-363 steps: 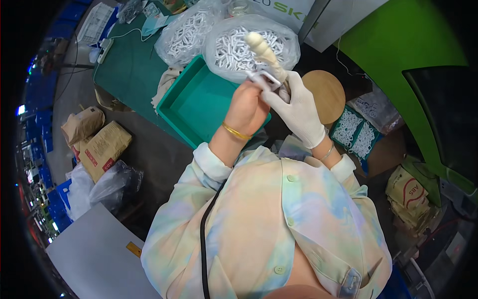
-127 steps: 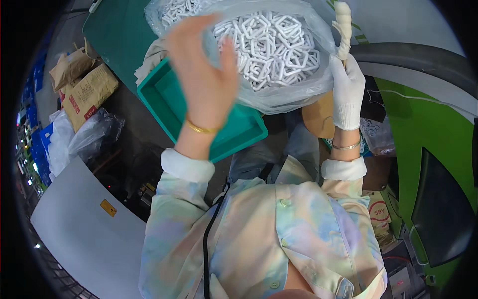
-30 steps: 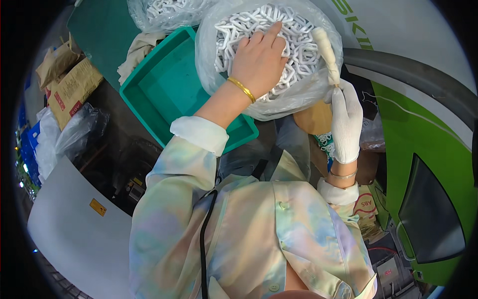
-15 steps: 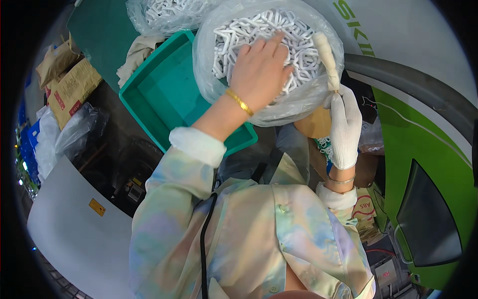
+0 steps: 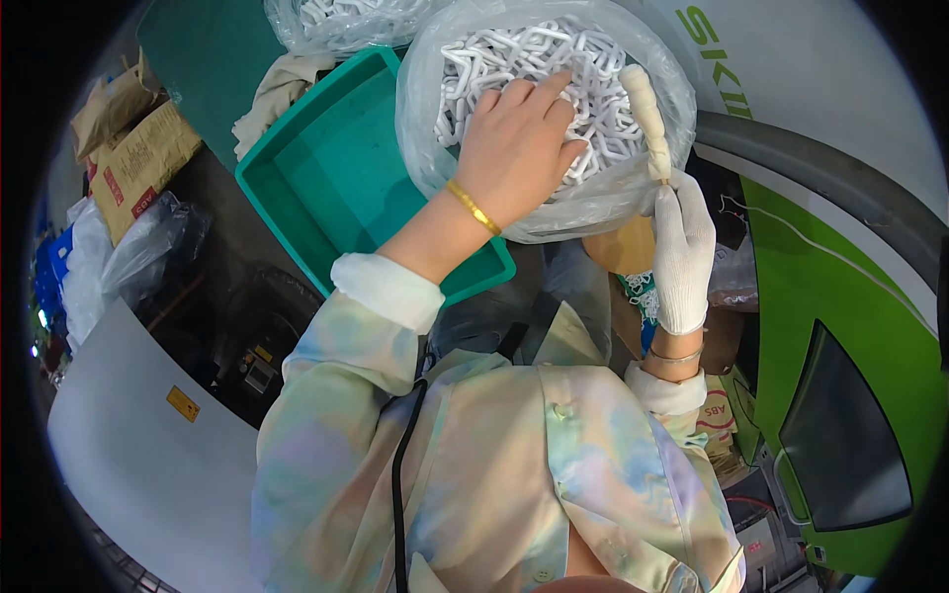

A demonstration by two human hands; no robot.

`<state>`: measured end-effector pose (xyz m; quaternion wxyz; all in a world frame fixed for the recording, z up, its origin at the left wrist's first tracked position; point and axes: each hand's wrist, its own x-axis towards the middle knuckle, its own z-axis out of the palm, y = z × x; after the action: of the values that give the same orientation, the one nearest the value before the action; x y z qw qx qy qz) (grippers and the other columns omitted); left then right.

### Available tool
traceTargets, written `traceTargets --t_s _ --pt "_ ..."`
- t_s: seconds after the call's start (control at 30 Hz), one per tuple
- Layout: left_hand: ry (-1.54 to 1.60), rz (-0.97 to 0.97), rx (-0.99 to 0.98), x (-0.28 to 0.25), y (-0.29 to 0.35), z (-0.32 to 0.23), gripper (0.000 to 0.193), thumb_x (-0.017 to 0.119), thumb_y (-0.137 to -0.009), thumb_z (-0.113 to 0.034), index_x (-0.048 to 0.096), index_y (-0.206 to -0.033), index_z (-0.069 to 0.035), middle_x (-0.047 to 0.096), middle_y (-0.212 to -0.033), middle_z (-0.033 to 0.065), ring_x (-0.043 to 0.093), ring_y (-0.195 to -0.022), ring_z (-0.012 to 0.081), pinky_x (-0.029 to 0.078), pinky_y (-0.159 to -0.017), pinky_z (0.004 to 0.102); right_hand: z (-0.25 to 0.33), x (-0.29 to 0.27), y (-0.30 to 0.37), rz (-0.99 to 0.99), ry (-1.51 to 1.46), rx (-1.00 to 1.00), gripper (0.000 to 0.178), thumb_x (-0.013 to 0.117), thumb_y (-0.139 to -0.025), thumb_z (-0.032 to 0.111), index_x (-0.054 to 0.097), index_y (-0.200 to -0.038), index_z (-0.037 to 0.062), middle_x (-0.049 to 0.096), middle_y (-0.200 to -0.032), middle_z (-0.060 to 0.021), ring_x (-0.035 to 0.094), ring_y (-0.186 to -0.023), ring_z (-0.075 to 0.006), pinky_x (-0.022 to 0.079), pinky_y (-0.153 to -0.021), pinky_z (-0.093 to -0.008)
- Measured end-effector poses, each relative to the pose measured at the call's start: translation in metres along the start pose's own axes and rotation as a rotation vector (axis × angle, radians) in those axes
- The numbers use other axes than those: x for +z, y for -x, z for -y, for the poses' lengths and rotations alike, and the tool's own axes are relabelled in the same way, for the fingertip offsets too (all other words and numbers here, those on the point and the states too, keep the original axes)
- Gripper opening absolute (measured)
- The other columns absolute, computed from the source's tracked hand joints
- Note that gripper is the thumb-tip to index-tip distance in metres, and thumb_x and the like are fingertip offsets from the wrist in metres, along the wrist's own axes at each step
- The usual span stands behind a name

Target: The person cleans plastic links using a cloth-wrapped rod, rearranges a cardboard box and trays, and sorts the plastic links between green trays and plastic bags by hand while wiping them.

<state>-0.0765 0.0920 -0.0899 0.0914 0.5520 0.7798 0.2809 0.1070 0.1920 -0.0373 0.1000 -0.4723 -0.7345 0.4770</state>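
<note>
Fingers of the bare left hand [image 5: 514, 148] are digging, spread and loosely curled, into white plastic pieces [image 5: 583, 79] heaped in a clear bag [image 5: 425, 119]; whether they are pinching one, I cannot tell. The gloved right hand [image 5: 682, 252] is clenching a pale stick [image 5: 645, 114] upright at the bag's right edge. The bag is sitting partly over a green tray [image 5: 316, 188]. The pieces are probably light, stiff and prone to tangling, so lifting one by its outer edge seems best.
</note>
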Motion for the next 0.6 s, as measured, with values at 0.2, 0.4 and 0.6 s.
traceTargets --t_s 0.2,0.4,0.6 --pt "0.107 -0.102 -0.083 -0.033 0.01 0.003 0.014 0.072 -0.083 -0.014 0.067 -0.094 -0.007 0.064 -0.119 0.0064 0.056 -0.11 0.0297 0.044 -0.093 0.0428 -0.001 -0.001 -0.001 -0.012 -0.025 0.009 0.023 0.047 -0.1 0.01 0.062 -0.113 -0.0013 0.051 -0.078 0.0037 0.037 -0.067 -0.0033 0.033 -0.061 -0.0207" --pt "0.101 -0.414 -0.117 -0.068 0.04 0.017 0.022 0.071 -0.082 -0.007 0.066 -0.102 -0.006 0.061 -0.113 0.009 0.055 -0.106 0.0311 0.044 -0.09 0.0418 0.02 0.002 -0.006 -0.056 -0.089 -0.015 0.024 0.049 -0.1 0.01 0.061 -0.117 -0.0018 0.052 -0.083 0.0033 0.041 -0.072 -0.0034 0.035 -0.065 -0.0196" --pt "-0.035 -0.385 -0.377 -0.078 0.11 0.049 0.04 0.069 -0.086 -0.01 0.057 -0.124 -0.005 0.054 -0.128 0.0145 0.051 -0.117 0.0356 0.04 -0.1 0.0457 0.099 0.046 -0.029 0.088 -0.136 -0.325 0.029 0.055 -0.097 0.01 0.059 -0.123 -0.0013 0.057 -0.094 -0.0004 0.049 -0.082 -0.0072 0.041 -0.074 -0.0214"
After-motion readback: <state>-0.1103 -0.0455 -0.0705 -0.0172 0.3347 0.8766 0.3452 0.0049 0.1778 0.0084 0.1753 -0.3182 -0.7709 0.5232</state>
